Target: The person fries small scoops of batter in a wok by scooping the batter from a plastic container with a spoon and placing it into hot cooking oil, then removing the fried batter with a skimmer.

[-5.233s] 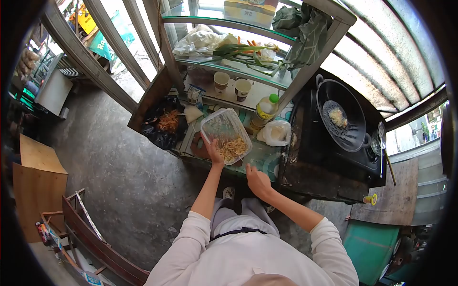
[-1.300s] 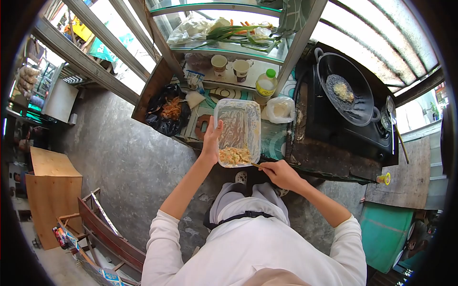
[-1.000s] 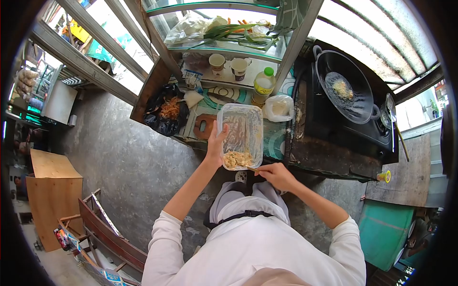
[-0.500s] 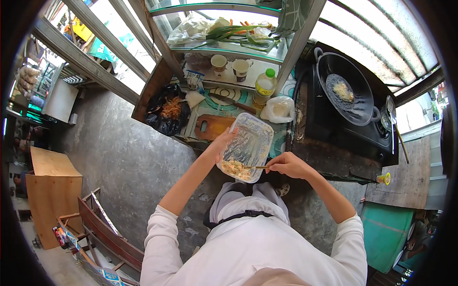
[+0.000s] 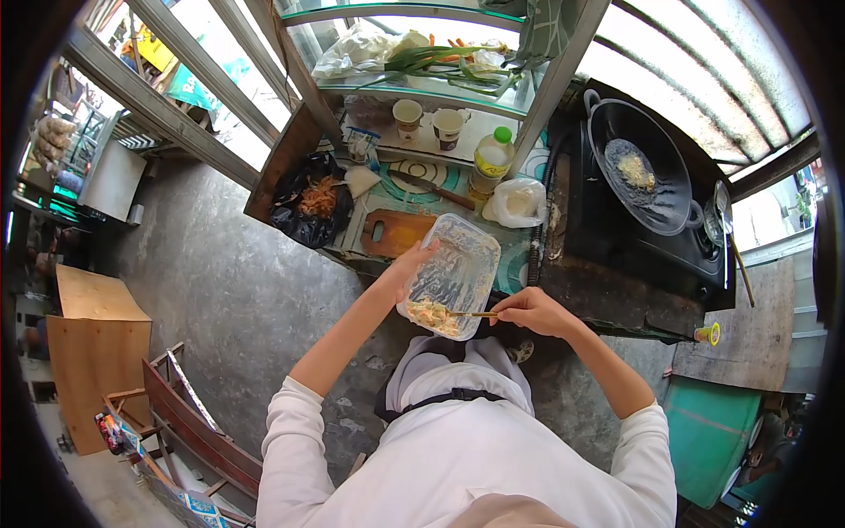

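Note:
My left hand (image 5: 410,269) grips the left side of a clear plastic container (image 5: 466,264), which is tilted in front of my body. A pale batter mix with orange bits (image 5: 429,315) lies in its near end, and a thin film coats the rest. In my right hand (image 5: 528,311), fingers closed, is the handle of a spoon (image 5: 471,314); its far end is in the mix. To the right, a black wok (image 5: 660,132) on the stove holds oil and a piece of frying batter (image 5: 634,171).
Beyond the container are a wooden cutting board (image 5: 400,232), a knife (image 5: 427,187), a green-capped bottle (image 5: 491,160) and a white bag (image 5: 517,203). A black bag (image 5: 310,220) holds orange shreds. Utensils (image 5: 729,233) lie right of the wok. A wooden bench (image 5: 189,422) is lower left.
The container has shifted slightly left with my left hand. The spoon and the mix have moved slightly within the view. Both hands keep their hold.

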Motion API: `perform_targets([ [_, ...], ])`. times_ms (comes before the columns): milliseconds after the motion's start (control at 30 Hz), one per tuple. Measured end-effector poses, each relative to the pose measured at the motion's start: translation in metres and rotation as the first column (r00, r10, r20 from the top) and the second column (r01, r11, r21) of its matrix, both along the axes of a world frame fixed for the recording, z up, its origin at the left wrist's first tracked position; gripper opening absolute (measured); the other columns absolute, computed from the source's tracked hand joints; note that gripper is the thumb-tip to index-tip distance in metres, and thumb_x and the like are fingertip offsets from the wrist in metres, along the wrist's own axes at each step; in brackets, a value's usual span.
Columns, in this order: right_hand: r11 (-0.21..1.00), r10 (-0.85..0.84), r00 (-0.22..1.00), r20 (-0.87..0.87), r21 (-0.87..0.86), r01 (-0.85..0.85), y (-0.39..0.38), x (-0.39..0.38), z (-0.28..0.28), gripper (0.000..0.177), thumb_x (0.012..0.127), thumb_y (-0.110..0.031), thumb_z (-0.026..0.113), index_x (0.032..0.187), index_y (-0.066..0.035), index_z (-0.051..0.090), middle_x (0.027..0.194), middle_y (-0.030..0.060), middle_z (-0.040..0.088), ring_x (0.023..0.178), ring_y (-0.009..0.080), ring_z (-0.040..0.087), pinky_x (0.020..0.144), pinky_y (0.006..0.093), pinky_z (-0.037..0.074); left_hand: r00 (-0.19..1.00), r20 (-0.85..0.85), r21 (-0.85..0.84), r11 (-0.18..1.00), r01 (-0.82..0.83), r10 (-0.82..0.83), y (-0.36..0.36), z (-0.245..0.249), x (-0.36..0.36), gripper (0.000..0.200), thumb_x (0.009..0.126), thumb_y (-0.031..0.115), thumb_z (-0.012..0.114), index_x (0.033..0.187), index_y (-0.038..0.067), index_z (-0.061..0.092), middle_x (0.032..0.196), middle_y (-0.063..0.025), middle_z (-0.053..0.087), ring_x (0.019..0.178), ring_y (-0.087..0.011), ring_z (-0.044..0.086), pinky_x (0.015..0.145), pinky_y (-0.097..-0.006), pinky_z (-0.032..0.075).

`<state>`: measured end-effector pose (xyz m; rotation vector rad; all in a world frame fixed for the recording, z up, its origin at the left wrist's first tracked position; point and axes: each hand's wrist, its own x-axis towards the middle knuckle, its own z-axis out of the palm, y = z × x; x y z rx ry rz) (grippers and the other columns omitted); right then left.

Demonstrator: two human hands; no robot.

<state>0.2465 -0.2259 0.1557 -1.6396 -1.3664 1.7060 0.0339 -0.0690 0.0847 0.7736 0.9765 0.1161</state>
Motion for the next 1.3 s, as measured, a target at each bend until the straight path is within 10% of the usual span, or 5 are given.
perform_targets([
  [1300, 0.992, -0.002, 0.985, 0.171, 0.121, -0.019, -0.005, -0.010, -0.011, 0.021, 0.075, -0.018, 0.055, 0.087, -0.007, 0.069, 0.054, 0.0099, 0.056, 0.043, 0.0149, 0.041, 0.046, 0.0286, 0.035, 0.991, 0.137, 0.062, 0.998, -0.004, -0.005, -0.008, 0.016, 0.001, 0.094, 0.078, 0.051, 0.060, 0.141, 0.006, 0.006, 0.144, -0.0172, 0.014, 0.134, -0.0313, 0.009, 0.106, -0.0390, 0.012],
])
